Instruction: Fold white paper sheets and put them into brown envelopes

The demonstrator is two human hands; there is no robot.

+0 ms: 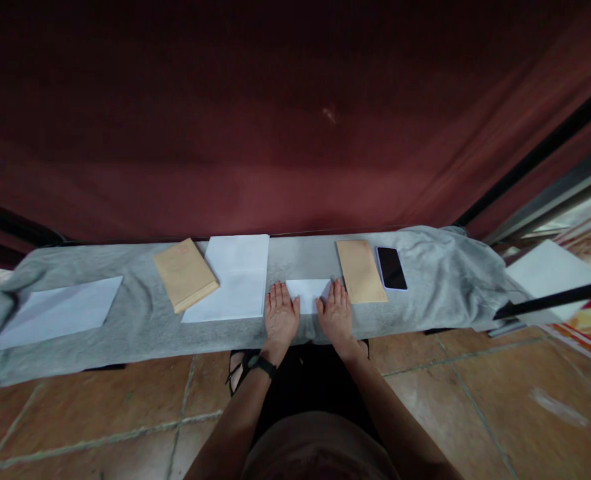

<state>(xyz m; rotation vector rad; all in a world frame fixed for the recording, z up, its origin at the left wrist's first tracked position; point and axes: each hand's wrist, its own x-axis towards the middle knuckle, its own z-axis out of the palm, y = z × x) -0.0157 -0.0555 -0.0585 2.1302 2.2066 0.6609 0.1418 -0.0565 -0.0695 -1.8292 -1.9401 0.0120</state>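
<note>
A small folded piece of white paper (308, 293) lies flat on the grey cloth, straight in front of me. My left hand (282, 313) rests on its left end, palm down with fingers stretched forward. On the right end lies my right hand (336, 312), also flat with its fingers extended. Both thumbs point inward over the paper, and the hands cover its two ends. Just right of my right hand is a single brown envelope (362, 272). Left of my left hand, a stack of white paper sheets (238, 277) sits close by.
A bundle of brown envelopes (185, 273) overlaps the sheets' left edge. Farther left lies another white sheet (62, 310). A phone (391, 269) is right of the single envelope. The grey cloth (450, 280) covers a narrow bench before a dark red curtain (255, 193).
</note>
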